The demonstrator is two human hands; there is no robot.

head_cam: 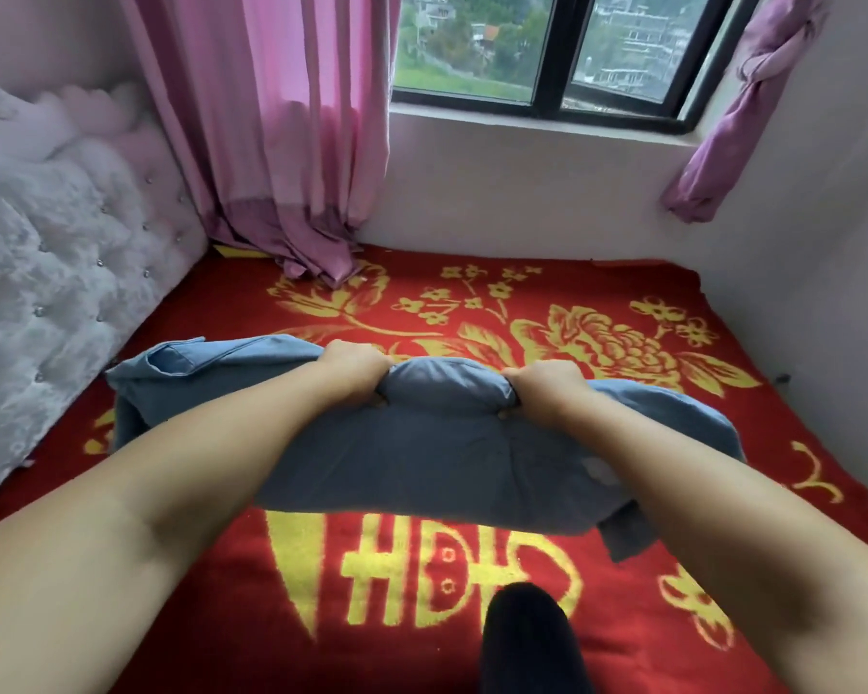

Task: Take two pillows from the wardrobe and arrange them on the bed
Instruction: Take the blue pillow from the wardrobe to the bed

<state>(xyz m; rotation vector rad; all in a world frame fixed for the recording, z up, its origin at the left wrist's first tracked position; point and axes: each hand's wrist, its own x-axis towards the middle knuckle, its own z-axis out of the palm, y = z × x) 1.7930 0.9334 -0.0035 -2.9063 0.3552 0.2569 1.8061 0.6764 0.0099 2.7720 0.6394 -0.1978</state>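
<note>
Bed (622, 618) covered by a red blanket (547, 273) with yellow floral and character motifs. Blue pillow (422, 458) at centre, second blue pillow (181, 373) lying beside it toward the tufted headboard (71, 273); pink curtain (317, 257) hem rests on the far edge.

Dark-framed sliding window (552, 47), upper centre; pink fabric curtains (291, 127) left of it; white button-tufted padded headboard (61, 273), left edge; pale plaster walls (522, 192).

Home bedroom: bed (622, 273), tufted headboard (71, 273), pink curtains (281, 117), window (552, 47).
</note>
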